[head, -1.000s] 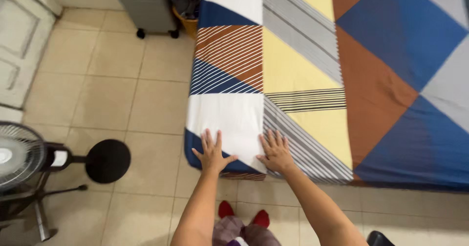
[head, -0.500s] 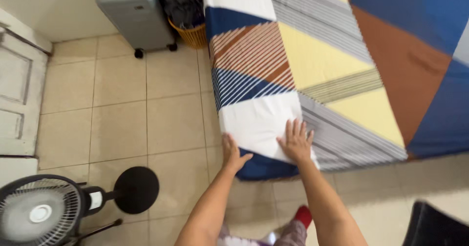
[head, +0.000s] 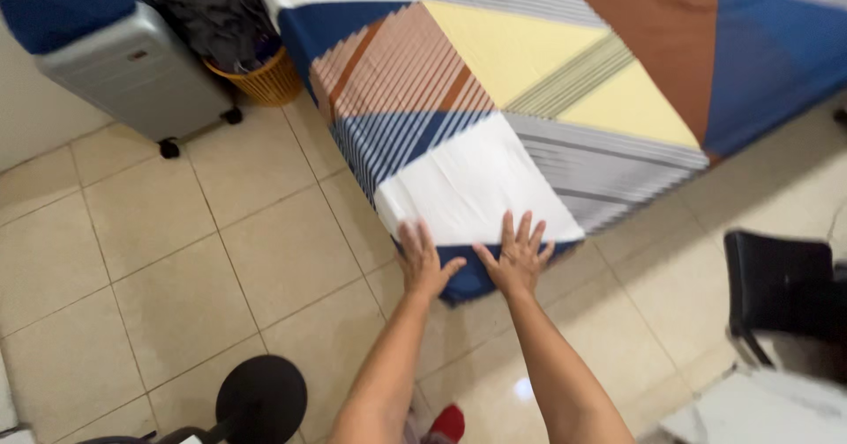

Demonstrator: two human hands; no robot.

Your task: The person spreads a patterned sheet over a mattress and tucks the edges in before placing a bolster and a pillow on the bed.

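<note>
Your left hand (head: 423, 263) lies flat with fingers spread on the near corner of the bed sheet (head: 494, 100), fingertips on its white patch. Your right hand (head: 516, 259) rests just beside it, fingers fanned wide, pressing the same corner. Neither hand pinches any cloth. Half a second ago your left hand sat at the corner's side edge; now both hands are close together on top. The bed has swung diagonally in view. A black chair (head: 781, 290) stands to your right, a grey heater (head: 132, 69) by the wall.

A patterned sheet (head: 529, 82) apparently covers the bed (head: 472, 287).
</note>
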